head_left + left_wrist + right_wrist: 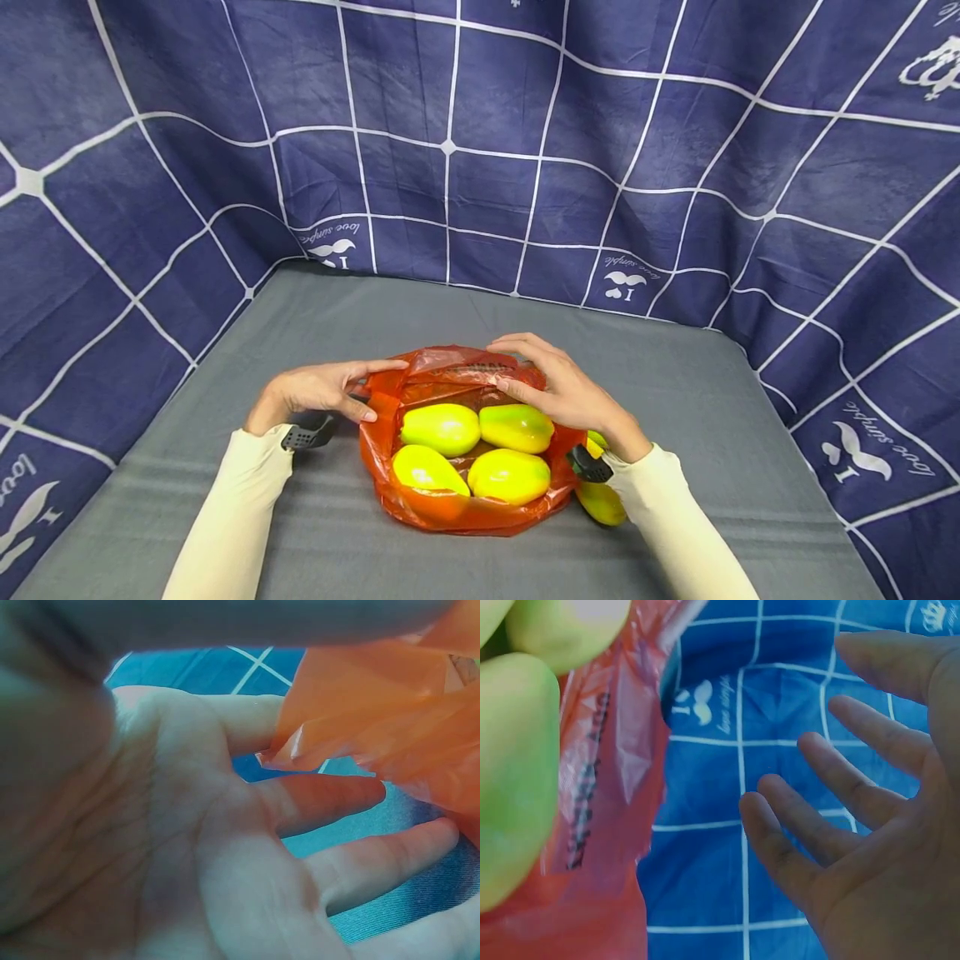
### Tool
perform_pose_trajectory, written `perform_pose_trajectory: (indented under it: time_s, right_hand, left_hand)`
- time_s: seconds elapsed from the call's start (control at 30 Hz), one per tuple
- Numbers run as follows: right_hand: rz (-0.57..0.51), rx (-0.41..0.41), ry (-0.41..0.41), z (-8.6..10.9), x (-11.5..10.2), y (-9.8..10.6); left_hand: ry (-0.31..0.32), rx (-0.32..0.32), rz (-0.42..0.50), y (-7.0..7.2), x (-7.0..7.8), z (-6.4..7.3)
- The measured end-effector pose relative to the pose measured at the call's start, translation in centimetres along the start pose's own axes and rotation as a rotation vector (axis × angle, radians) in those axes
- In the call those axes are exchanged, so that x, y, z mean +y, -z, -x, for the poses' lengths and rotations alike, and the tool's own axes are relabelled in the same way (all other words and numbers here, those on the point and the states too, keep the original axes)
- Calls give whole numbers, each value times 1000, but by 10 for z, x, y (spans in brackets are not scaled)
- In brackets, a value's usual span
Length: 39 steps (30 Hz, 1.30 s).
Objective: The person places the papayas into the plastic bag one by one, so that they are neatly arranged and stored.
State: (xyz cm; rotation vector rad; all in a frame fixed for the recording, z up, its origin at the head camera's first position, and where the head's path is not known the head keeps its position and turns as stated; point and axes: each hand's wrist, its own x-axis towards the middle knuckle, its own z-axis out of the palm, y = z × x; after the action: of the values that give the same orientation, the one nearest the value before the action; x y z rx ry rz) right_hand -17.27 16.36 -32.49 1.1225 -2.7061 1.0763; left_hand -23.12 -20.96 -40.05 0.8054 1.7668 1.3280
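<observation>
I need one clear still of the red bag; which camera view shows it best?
The head view: it takes in most of the red bag, open over four yellow fruits. The left wrist view catches only a crumpled part, orange-looking, at right; the right wrist view shows one side with dark lettering.

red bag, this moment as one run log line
red bag: open, four yellow fruits inside | left hand: touching bag's left side | right hand: spread by far rim | more fruit: bag's right
</observation>
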Motion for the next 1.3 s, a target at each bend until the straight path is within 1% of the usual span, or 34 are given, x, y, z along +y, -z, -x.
perform_pose_trajectory:
  time_s: [0.1, 0.27, 0.43, 0.6, 0.7, 0.8, 0.93, 1.1, 1.2, 1.3]
  right_hand:
    - [-34, 39, -22, 6, 4, 7]
    - [-76, 87, -63, 21, 13, 18]
    - [-98, 127, -113, 39, 25, 28]
    - [-149, 210, -168, 60, 40, 35]
    - [-196, 267, -197, 74, 49, 38]
    - [-226, 304, -210, 86, 58, 39]
    - [-235, 323, -231, 101, 70, 37]
    - [-274, 337, -262, 118, 87, 33]
    - [-301, 335, -287, 126, 98, 31]
    - [-324, 316, -296, 132, 109, 27]
  left_hand:
    - [-3, 0, 7, 0, -1, 0]
    - [-17, -22, 38, 0, -1, -1]
    - [-3, -10, 21, 0, 1, -1]
    - [6, -4, 5, 1, 1, -3]
    - [-1, -7, 0, 0, 1, -2]
    - [-5, -5, -2, 0, 1, -1]
    - [-12, -8, 0, 0, 0, -1]
    - [-27, -22, 1, 1, -1, -2]
    - [-28, -20, -4, 1, -2, -3]
    - [-24, -14, -11, 1, -2, -2]
